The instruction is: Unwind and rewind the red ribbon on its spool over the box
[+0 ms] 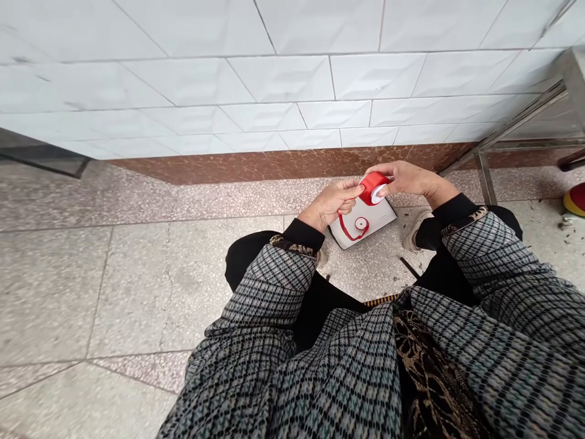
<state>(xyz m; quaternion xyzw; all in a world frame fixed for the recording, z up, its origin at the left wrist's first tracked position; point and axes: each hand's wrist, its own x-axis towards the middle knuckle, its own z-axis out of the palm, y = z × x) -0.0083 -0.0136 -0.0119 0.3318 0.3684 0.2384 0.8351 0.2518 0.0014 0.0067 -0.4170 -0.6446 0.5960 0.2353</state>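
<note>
A roll of red ribbon [373, 183] with a white core is held between my two hands, above the floor. My right hand [406, 180] grips the roll from the right, with its thumb at the white core. Closed at the roll's left side, my left hand [336, 201] pinches the red ribbon between thumb and fingers. Beneath them lies a white rectangular panel [381, 221] with a dark edge. On it sit a small white disc [361, 224] with a dark centre and a curved strip of red ribbon [350, 235]. My left hand partly hides the panel.
A white tiled wall [292, 79] with a brown skirting [256, 164] rises just ahead. A metal frame [487, 174] stands at the right, near a red and yellow object [576, 200]. Dark scraps and a black strip [410, 268] lie on the speckled floor [137, 274].
</note>
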